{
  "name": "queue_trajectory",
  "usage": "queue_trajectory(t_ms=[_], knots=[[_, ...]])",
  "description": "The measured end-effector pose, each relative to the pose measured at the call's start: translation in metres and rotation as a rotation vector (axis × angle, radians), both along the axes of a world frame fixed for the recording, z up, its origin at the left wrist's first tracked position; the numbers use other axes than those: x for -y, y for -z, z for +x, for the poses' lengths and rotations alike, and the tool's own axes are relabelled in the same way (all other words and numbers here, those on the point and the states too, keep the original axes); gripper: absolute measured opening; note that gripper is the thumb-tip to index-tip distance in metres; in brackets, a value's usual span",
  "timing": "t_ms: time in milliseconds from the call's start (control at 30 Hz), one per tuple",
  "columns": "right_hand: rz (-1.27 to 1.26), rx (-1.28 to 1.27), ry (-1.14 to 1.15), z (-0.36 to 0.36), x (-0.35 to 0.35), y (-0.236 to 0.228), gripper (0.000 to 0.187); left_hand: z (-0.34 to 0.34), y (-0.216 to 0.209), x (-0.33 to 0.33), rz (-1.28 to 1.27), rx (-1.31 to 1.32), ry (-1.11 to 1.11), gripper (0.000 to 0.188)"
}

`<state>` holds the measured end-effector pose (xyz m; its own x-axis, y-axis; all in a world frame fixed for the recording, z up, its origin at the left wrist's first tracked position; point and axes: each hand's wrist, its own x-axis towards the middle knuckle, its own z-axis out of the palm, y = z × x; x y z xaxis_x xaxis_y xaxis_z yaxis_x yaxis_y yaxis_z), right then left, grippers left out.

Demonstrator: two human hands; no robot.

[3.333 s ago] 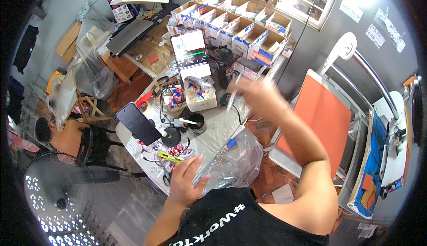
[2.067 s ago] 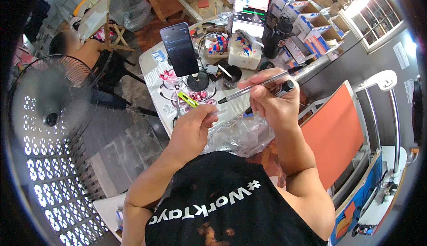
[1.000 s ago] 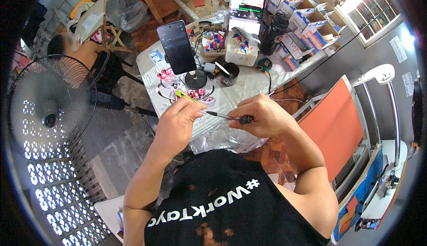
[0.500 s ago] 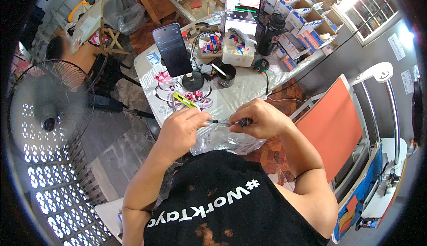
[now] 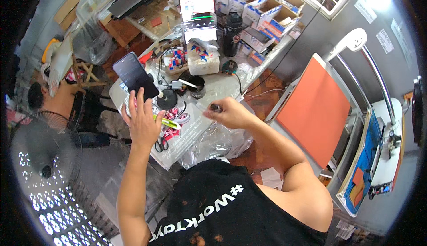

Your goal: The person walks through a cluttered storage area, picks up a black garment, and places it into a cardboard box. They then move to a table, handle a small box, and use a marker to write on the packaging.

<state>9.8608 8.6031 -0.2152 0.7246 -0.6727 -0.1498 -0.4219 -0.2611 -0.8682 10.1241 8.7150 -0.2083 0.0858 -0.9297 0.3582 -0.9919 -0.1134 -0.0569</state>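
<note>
My left hand (image 5: 145, 123) has its fingers spread, with the fingertips overlapping the lower edge of a dark phone (image 5: 134, 74) on a round-based stand (image 5: 167, 99). I cannot tell whether they touch the screen. Beside the thumb lies a lime-green utility cutter (image 5: 171, 123), one end hidden by the hand. Black-handled scissors (image 5: 162, 145) are at the table's near edge. Closed fingers of my right hand (image 5: 229, 113) hold a small dark cylindrical piece (image 5: 216, 108) above the plastic-covered table; most of it is hidden.
A dark cup (image 5: 196, 88), a lit tablet (image 5: 199, 16), a black bottle (image 5: 232, 34) and a tape measure (image 5: 229, 67) stand farther back. Cardboard bins (image 5: 262, 10) line the back right. An orange-topped press (image 5: 316, 108) is at right, a fan (image 5: 46, 150) at left.
My hands have parted from the thin clear rod and dark piece between them. The left went toward the phone and spread its fingers; the right keeps the dark piece. The view has shifted right.
</note>
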Motion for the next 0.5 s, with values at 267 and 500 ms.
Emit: queue_trajectory(t_ms=[267,500], knots=[[0.171,0.241,0.58,-0.046,0.05,0.018,0.022,0.01,0.022,0.004,-0.05,0.022,0.072,0.035],[-0.078,0.28,0.725,-0.073,0.096,-0.024,0.026,0.006,0.046,-0.043,-0.081,-0.336,0.15,0.022]])
